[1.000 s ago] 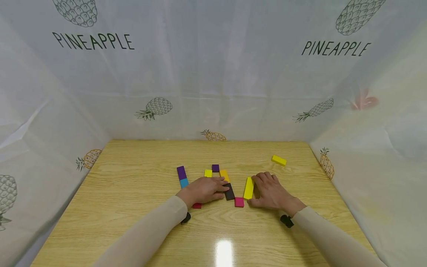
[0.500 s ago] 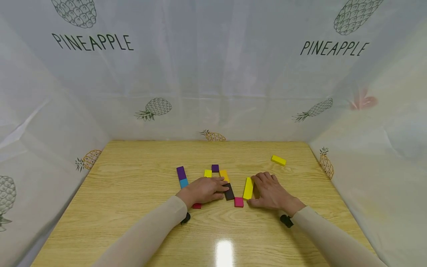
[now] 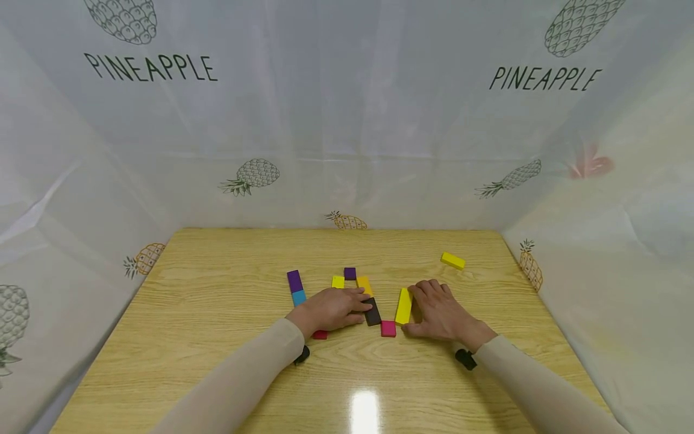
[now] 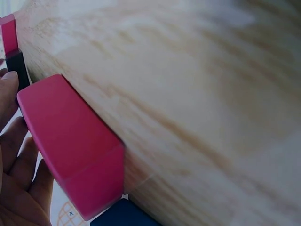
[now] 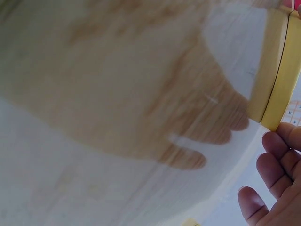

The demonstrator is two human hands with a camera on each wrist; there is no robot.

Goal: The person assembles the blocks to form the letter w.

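Nearest to the person, a small pink block (image 3: 388, 328) lies flat on the wooden surface (image 3: 217, 337), between the two hands. Just left of it a red block (image 3: 320, 334) shows from under the left hand (image 3: 331, 308); in the left wrist view this red block (image 4: 75, 150) is a plain slab with sharp edges and a matt painted face.

The left hand lies flat over the blocks, its fingers (image 3: 358, 301) stretched and reaching a dark brown block (image 3: 372, 312); they rest there and do not curl around it. The right hand (image 3: 441, 312) lies beside the long yellow block (image 3: 403, 305), with the fingers relaxed and touching its right side, while the thumb sits near its closer end. It holds nothing closed.

I judge these blocks to be painted wood: light, stiff, not fragile, and a little slippery on the glossy surface. The yellow one is long and narrow, so a pinch across its two long sides near the middle seems the best hold.

Further away lie an orange block (image 3: 365, 285), a small yellow block (image 3: 338, 281) and a purple cube (image 3: 350, 273). To the left, a purple block (image 3: 294, 280) touches a blue block (image 3: 299, 297). Well apart, at the far right, is another yellow block (image 3: 452, 260).
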